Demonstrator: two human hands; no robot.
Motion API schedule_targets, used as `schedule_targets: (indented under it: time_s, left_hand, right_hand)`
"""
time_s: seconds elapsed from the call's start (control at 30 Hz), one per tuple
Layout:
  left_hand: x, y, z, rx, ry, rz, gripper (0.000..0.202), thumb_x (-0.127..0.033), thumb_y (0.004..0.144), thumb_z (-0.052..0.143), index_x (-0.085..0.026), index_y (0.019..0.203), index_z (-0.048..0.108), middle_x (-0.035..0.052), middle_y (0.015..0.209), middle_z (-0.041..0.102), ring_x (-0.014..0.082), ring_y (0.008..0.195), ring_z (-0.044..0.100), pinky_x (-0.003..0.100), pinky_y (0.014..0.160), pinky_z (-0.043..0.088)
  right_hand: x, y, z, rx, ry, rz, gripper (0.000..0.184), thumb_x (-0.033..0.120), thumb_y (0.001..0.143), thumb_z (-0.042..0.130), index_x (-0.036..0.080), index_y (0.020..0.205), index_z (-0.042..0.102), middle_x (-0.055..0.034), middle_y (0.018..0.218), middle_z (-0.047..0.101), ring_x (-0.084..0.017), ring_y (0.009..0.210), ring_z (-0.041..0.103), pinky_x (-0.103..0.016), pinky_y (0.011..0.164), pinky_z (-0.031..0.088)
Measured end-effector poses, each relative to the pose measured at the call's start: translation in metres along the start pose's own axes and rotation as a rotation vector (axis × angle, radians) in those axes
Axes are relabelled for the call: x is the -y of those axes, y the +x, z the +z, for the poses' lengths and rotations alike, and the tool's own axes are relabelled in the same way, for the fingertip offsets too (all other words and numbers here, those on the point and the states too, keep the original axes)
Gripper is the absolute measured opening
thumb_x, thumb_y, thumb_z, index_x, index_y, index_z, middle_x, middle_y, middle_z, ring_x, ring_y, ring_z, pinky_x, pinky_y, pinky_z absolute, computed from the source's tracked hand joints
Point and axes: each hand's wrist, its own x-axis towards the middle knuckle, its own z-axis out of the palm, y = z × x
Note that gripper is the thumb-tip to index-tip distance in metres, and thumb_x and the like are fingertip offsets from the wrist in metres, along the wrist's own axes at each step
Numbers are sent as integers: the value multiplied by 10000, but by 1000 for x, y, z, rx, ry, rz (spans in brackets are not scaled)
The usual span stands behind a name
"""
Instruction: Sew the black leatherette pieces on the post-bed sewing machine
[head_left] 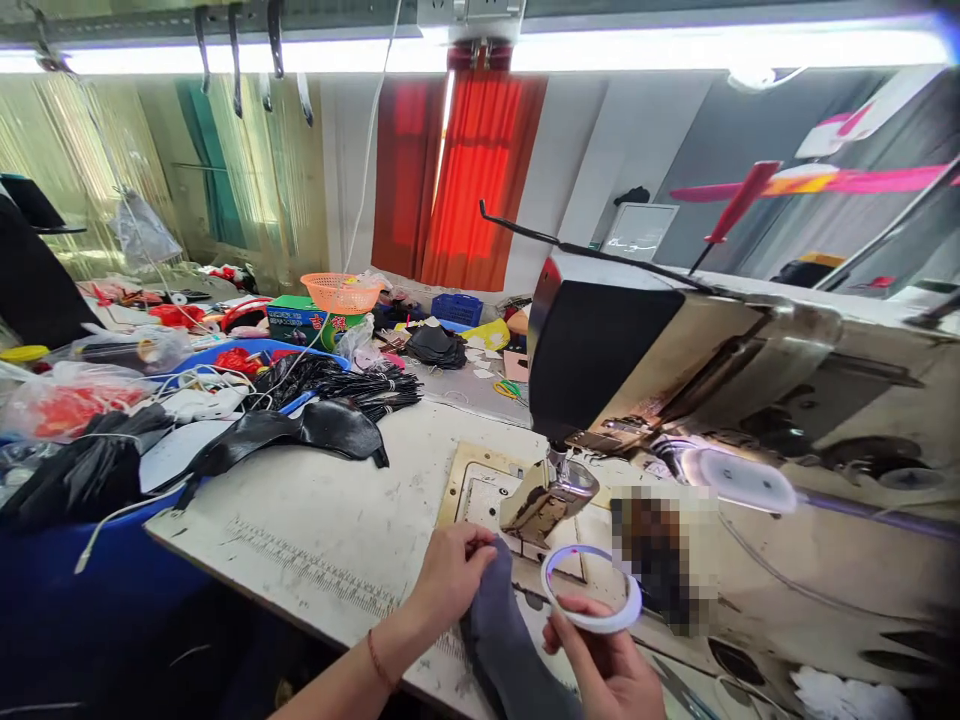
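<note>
My left hand (pixel 455 572) pinches the upper end of a long dark grey strip of material (pixel 510 640), which runs down toward the bottom edge of the view. A roll of white tape (pixel 632 607) is gripped by its lower rim in my right hand (pixel 600 655), just right of the strip. Both hands are in front of the sewing machine's raised bed post (pixel 551 500), below the machine head (pixel 600 350). The fingertips of my left hand are partly hidden against the strip.
Printed ruler marks run along the white tabletop (pixel 300 510). Shiny black pieces (pixel 341 430) lie at its left, beside a blue tub (pixel 112 570) heaped with bags and black material. Behind are an orange basket (pixel 341 293) and green-handled scissors (pixel 510 390). A lit lamp (pixel 739 478) is at right.
</note>
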Motion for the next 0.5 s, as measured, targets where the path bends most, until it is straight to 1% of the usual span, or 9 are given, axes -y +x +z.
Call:
schedule_targets:
  time_s: [0.1, 0.17, 0.23, 0.33, 0.37, 0.4, 0.43, 0.47, 0.5]
  left_hand:
    - [-15, -15, 2, 34, -5, 51, 202, -206, 785, 577, -176, 877, 755, 44, 823, 729, 176, 742, 639, 273, 692, 479]
    - [-25, -25, 0, 61, 18, 112, 192, -175, 774, 574, -185, 834, 756, 33, 777, 704, 165, 706, 608, 264, 671, 452]
    - [-32, -32, -3, 94, 59, 191, 204, -135, 764, 558, -185, 806, 751, 30, 751, 676, 155, 682, 573, 258, 647, 417]
    - [-34, -39, -6, 113, 99, 298, 206, -102, 746, 545, -175, 761, 737, 33, 747, 643, 154, 692, 533, 265, 645, 370]
    - [-34, -41, -4, 110, 61, 282, 184, -109, 735, 558, -170, 746, 731, 30, 732, 633, 150, 683, 519, 266, 640, 357]
    - [-34, -42, -2, 111, -28, 210, 150, -131, 724, 579, -164, 731, 725, 24, 704, 621, 142, 659, 505, 264, 627, 344]
    - [-33, -43, 2, 117, -170, 87, 108, -165, 705, 610, -157, 717, 717, 15, 671, 609, 132, 629, 492, 258, 610, 335]
    - [-33, -43, 6, 130, -350, -73, 88, -209, 677, 648, -150, 705, 708, 7, 641, 600, 123, 602, 485, 251, 597, 331]
    - [-33, -44, 11, 145, -542, -234, 124, -253, 641, 687, -142, 695, 700, 3, 621, 598, 115, 585, 487, 243, 589, 333]
  right_hand:
    - [0, 5, -1, 99, -51, -93, 364, 490, 713, 772, 167, 853, 678, -31, 668, 679, -151, 575, 618, -238, 594, 545]
    - [2, 13, -2, 174, -100, -189, 299, 438, 765, 737, 164, 878, 704, -76, 790, 711, -168, 640, 649, -242, 614, 559]
    - [5, 21, -1, 264, -154, -295, 234, 381, 811, 698, 174, 914, 733, -99, 873, 720, -188, 716, 674, -250, 645, 570]
    - [10, 27, 1, 390, -228, -434, 169, 289, 823, 691, 209, 951, 769, -82, 845, 730, -207, 772, 695, -274, 708, 582]
    - [10, 27, 2, 389, -227, -480, 173, 257, 815, 699, 228, 968, 772, -68, 831, 731, -207, 776, 696, -278, 715, 581]
    - [8, 24, 3, 351, -209, -533, 199, 222, 804, 705, 257, 988, 772, -53, 831, 730, -203, 776, 694, -281, 718, 578]
    - [5, 20, 3, 292, -182, -590, 239, 190, 793, 711, 292, 1001, 771, -38, 844, 729, -199, 782, 692, -285, 723, 572]
    - [2, 16, 3, 205, -161, -637, 270, 176, 787, 714, 326, 1004, 770, -29, 866, 728, -198, 790, 691, -287, 723, 566]
    - [-2, 12, 2, 118, -156, -668, 270, 189, 791, 715, 353, 997, 771, -25, 896, 731, -202, 804, 692, -290, 719, 560]
